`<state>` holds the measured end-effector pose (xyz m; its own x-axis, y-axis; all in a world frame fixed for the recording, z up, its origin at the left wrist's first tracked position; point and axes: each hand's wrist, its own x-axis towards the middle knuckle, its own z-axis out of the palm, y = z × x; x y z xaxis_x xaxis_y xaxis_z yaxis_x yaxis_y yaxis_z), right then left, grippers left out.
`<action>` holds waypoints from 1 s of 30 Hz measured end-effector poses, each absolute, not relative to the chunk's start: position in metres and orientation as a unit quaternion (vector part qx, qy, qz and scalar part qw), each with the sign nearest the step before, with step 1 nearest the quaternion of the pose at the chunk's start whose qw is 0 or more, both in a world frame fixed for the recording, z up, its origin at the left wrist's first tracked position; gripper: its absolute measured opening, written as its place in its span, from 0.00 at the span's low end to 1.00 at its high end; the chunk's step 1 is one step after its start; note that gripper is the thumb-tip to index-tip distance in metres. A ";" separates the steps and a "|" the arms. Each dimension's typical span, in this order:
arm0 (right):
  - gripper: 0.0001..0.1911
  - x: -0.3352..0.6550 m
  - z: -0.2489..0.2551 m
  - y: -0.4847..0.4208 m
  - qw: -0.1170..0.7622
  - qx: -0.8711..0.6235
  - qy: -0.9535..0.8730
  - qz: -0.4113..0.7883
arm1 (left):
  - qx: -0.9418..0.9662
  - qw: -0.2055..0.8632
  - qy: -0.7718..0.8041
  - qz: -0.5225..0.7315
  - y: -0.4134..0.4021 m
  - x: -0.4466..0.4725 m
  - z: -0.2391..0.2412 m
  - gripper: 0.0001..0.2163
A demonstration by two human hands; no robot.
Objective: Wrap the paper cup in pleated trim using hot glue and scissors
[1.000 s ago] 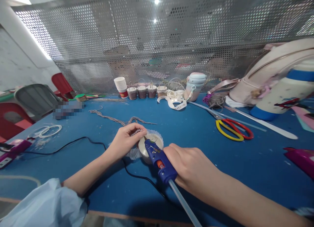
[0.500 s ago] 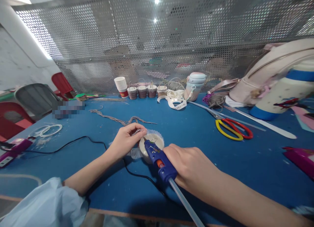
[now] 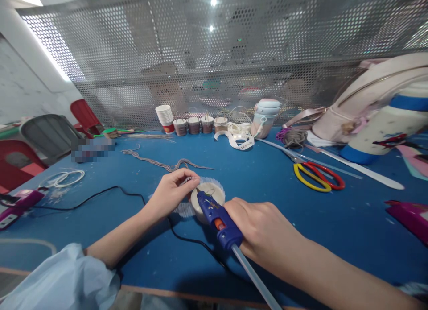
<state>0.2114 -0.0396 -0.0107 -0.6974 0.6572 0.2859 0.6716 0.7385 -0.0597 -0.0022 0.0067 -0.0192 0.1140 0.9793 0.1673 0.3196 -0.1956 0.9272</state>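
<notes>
A blue hot glue gun [image 3: 219, 218] is gripped in my right hand [image 3: 257, 221], a long clear glue stick [image 3: 256, 274] jutting from its back end. Its nozzle points at the left rim of a small pale cup [image 3: 216, 192] on the table. Sheer pleated trim [image 3: 184, 209] runs about the cup and lies to its left. My left hand [image 3: 177, 185] pinches this trim beside the nozzle, thumb and forefinger closed. The glue gun hides the cup's front, and my left fingers cover part of the trim.
Twisted brown cords [image 3: 160, 160] lie beyond my left hand. Scissors [image 3: 317, 176] rest at the right, with a white bottle [image 3: 377, 131] behind. Several small cups [image 3: 194, 125] stand along the perforated metal screen [image 3: 200, 55]. A black cable [image 3: 113, 189] crosses the table from a purple power strip [image 3: 20, 205].
The glue gun and my right hand have shifted very slightly to the right. The cup has also moved a touch rightward. My left hand stays in place on the trim.
</notes>
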 end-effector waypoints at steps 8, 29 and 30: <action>0.03 0.211 -0.009 -0.040 0.135 -0.379 -0.916 0.012 | 0.633 0.391 0.509 0.434 0.005 -0.002 -0.017 0.12; 0.11 0.208 -0.009 -0.033 0.258 -0.490 -0.781 0.289 | 0.608 0.426 0.510 0.434 0.005 -0.002 -0.017 0.13; 0.12 0.206 -0.007 -0.034 0.262 -0.507 -0.758 0.315 | 0.608 0.426 0.510 0.434 0.005 -0.002 -0.017 0.13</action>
